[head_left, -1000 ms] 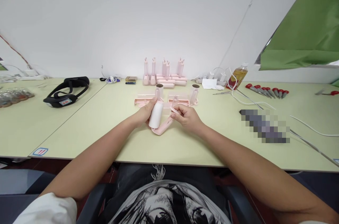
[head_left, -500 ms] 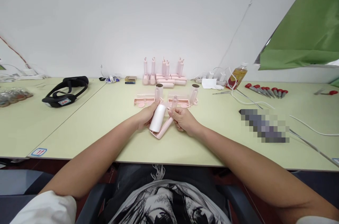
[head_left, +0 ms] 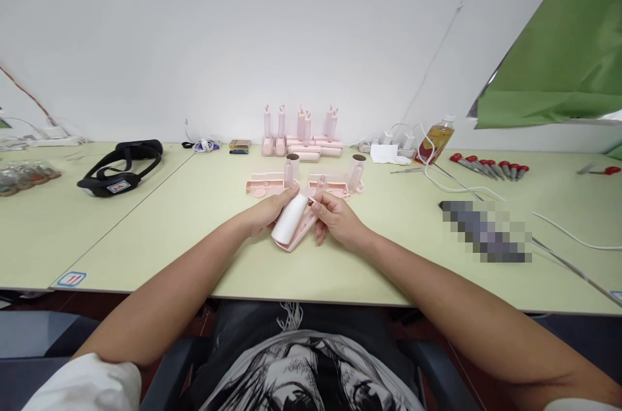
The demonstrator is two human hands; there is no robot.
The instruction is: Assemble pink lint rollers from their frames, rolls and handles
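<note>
My left hand (head_left: 266, 212) is closed round a white lint roller roll (head_left: 290, 219), which lies tilted above the table. A pink cover (head_left: 302, 234) runs along the right side of the roll and meets it at the lower end. My right hand (head_left: 339, 220) pinches the upper end of this pink part, and its fingers partly hide it. Just beyond my hands lie two open pink cases (head_left: 265, 186) with clear lids, one on the left and one on the right. Two upright rolls with brown core ends (head_left: 357, 168) stand by them.
Several pink lint rollers (head_left: 304, 139) stand and lie by the wall. A black head strap (head_left: 121, 168) lies at left. To the right are a drink bottle (head_left: 437, 139), white cables (head_left: 457, 185), red-capped tools (head_left: 486, 166) and a blurred dark object (head_left: 483, 229).
The roll and pink cover have shifted slightly left and tilted more. My right hand has turned a little, and its lower fingers are more extended.
</note>
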